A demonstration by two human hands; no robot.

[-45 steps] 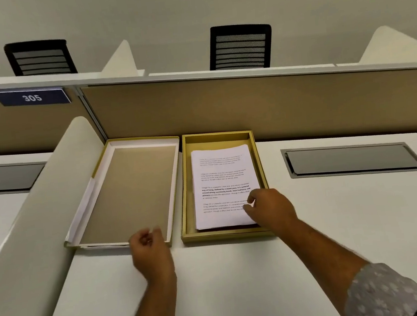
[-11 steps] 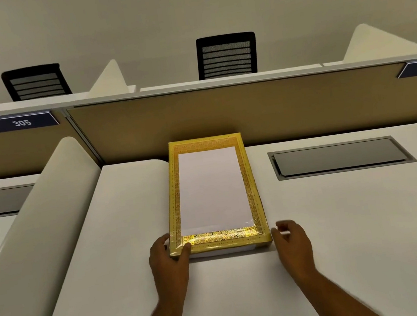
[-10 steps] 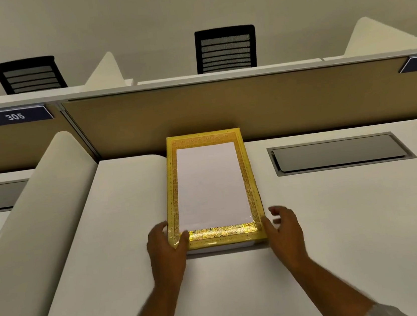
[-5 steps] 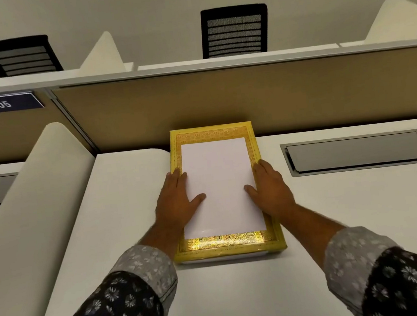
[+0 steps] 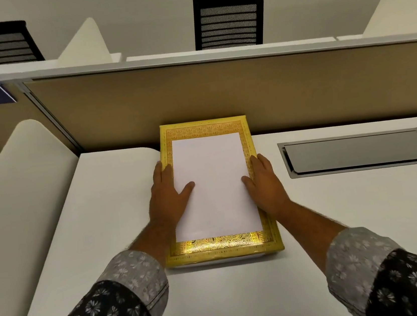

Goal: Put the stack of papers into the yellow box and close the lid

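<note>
The yellow box (image 5: 222, 246) lies on the white desk against the tan partition, with its lid on. The lid has an ornate gold border around a plain white panel (image 5: 213, 186). The stack of papers is hidden inside. My left hand (image 5: 166, 198) lies flat on the lid's left edge, fingers spread, thumb on the white panel. My right hand (image 5: 266, 185) lies flat on the lid's right edge in the same way. Neither hand grips anything.
A tan partition (image 5: 220, 96) runs behind the box. A curved white divider (image 5: 15, 197) rises on the left. A grey cable hatch (image 5: 359, 152) is set into the desk (image 5: 367, 217) on the right. Two black chairs (image 5: 228, 20) stand beyond the partition.
The lid went from lying open at the left onto the box. Both hands moved from the box's near corners up onto the lid and have since slid slightly outward to its side edges.
</note>
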